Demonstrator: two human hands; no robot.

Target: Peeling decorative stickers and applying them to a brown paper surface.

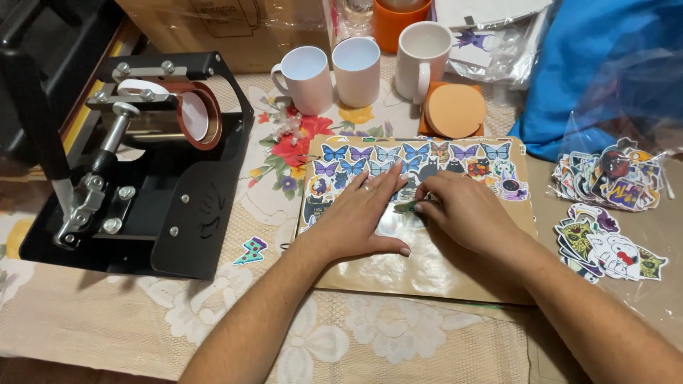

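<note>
A brown sheet (427,267) lies on the table with rows of colourful stickers (398,155), mostly butterflies and cats, along its far part. My left hand (359,213) rests flat on the sheet, fingers spread, a ring on one finger. My right hand (462,210) is beside it, fingertips pinching a small greenish sticker (407,207) at the sheet's middle.
A black mug heat press (142,163) stands at the left. Three white mugs (356,67) and an orange cup stand at the back, with round orange coasters (454,110). Bags of loose stickers (612,213) lie at the right, under a blue bag (597,64). One sticker (250,250) lies loose.
</note>
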